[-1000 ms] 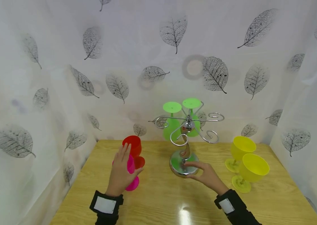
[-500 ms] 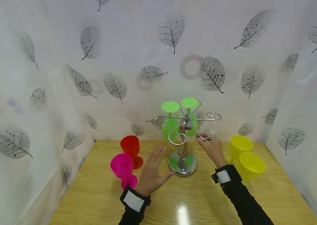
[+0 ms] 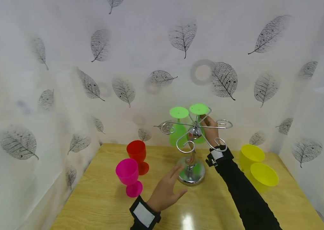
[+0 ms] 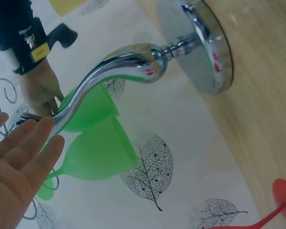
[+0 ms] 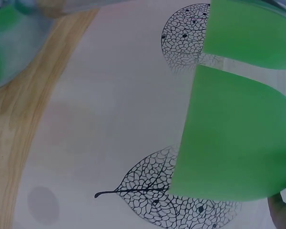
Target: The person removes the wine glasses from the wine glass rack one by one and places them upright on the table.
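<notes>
Two green goblets hang upside down at the back of a chrome goblet rack [image 3: 191,174]. My right hand [image 3: 211,127] reaches behind the rack and grips the right green goblet [image 3: 199,109] near its stem; the thumb is hidden. In the right wrist view, a fingertip [image 5: 280,213] shows against the lower edge of the green bowl [image 5: 238,143]. The left green goblet [image 3: 177,135] hangs beside it, untouched. My left hand [image 3: 165,191] hovers before the rack's round base, fingers extended, holding nothing; the left wrist view also shows this hand [image 4: 14,171] beside the curved chrome post [image 4: 119,64].
A red goblet [image 3: 136,151] and a pink goblet [image 3: 127,171] stand upright on the wooden table [image 3: 93,204] at left. Two yellow goblets [image 3: 264,175] stand at right beside my right sleeve. Bare curled wire hooks [image 3: 185,147] jut out toward me. A leaf-patterned curtain [image 3: 139,38] closes the back.
My right hand has moved from near the rack's base, up and back to the right green goblet. My left hand has shifted right, from beside the pink and red goblets to before the rack.
</notes>
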`<state>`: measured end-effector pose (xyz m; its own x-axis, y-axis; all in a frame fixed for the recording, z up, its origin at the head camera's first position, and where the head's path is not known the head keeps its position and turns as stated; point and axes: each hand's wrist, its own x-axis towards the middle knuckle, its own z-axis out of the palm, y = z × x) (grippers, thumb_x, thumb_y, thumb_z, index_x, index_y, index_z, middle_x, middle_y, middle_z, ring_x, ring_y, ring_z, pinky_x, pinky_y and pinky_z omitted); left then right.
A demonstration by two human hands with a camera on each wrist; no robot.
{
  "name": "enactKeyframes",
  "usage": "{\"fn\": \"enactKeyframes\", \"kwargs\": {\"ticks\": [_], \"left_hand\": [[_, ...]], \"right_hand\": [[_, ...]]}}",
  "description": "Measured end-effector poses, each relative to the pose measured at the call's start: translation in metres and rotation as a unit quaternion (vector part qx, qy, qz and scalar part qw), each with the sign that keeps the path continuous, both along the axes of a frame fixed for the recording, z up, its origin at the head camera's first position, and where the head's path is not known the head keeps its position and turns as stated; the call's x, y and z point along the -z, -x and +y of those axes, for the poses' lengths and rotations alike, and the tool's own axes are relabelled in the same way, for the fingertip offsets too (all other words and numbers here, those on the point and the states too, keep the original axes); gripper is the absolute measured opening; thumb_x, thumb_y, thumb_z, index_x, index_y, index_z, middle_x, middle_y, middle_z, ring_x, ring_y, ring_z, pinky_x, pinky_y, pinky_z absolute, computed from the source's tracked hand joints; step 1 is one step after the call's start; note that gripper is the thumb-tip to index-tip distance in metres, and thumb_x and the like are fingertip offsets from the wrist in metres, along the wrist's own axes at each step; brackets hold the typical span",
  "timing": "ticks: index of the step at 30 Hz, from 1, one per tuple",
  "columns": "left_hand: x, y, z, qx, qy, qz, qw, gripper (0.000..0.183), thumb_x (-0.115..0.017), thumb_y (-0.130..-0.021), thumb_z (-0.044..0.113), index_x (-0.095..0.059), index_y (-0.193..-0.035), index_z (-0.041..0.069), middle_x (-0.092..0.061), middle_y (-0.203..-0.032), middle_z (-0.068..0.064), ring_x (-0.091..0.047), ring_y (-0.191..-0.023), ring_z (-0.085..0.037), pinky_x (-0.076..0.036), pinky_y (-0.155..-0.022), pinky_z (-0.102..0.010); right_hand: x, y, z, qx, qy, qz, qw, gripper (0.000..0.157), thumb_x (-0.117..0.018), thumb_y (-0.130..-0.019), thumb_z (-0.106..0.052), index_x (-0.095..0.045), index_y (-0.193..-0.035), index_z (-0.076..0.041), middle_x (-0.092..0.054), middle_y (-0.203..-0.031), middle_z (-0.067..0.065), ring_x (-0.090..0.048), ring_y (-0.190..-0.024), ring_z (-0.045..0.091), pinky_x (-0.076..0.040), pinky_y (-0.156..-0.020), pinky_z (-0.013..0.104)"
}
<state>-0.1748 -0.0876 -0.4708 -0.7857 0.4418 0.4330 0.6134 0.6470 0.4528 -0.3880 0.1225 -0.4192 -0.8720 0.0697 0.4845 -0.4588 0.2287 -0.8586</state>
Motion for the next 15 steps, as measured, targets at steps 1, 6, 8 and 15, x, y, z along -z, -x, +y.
{"fn": "enactKeyframes", "kwargs": {"ticks": [1, 6, 8, 15], "left_hand": [[0.002, -0.001, 0.000, 0.002, 0.004, -0.006, 1.0000, 0.079, -0.069, -0.084, 0.031, -0.026, -0.149, 0.017, -0.038, -0.148, -0.008, -0.049, -0.128, -0.026, -0.047, -0.101, -0.040], [0.007, -0.006, -0.001, 0.004, 0.013, -0.023, 0.9997, 0.077, -0.067, -0.086, 0.031, -0.026, -0.149, 0.018, -0.039, -0.147, -0.011, -0.051, -0.126, -0.028, -0.050, -0.097, -0.041], [0.008, -0.006, -0.002, 0.000, 0.014, -0.028, 0.9995, 0.076, -0.067, -0.086, 0.031, -0.026, -0.149, 0.017, -0.039, -0.147, -0.012, -0.051, -0.126, -0.028, -0.050, -0.097, -0.042], [0.007, -0.007, -0.004, -0.004, 0.011, -0.051, 0.9986, 0.077, -0.065, -0.087, 0.033, -0.022, -0.150, 0.021, -0.036, -0.149, -0.011, -0.049, -0.128, -0.028, -0.049, -0.099, -0.042]], "right_hand": [[-0.001, 0.002, -0.002, 0.003, 0.001, -0.005, 1.000, 0.033, -0.057, -0.093, -0.010, -0.058, -0.124, 0.001, -0.060, -0.124, 0.020, -0.059, -0.115, 0.032, -0.049, -0.098, 0.028], [-0.006, 0.005, -0.008, 0.036, -0.024, 0.004, 0.999, 0.025, -0.058, -0.091, -0.007, -0.064, -0.113, 0.004, -0.066, -0.112, 0.021, -0.065, -0.101, 0.031, -0.047, -0.078, 0.006], [-0.006, 0.008, -0.010, 0.040, -0.037, 0.007, 0.998, 0.023, -0.058, -0.092, -0.008, -0.065, -0.110, 0.004, -0.067, -0.109, 0.021, -0.065, -0.099, 0.030, -0.046, -0.076, 0.006], [-0.012, 0.014, -0.007, 0.060, -0.031, -0.057, 0.996, 0.025, -0.060, -0.091, -0.016, -0.066, -0.111, -0.002, -0.068, -0.109, 0.020, -0.064, -0.101, 0.032, -0.045, -0.078, 0.018]]}}
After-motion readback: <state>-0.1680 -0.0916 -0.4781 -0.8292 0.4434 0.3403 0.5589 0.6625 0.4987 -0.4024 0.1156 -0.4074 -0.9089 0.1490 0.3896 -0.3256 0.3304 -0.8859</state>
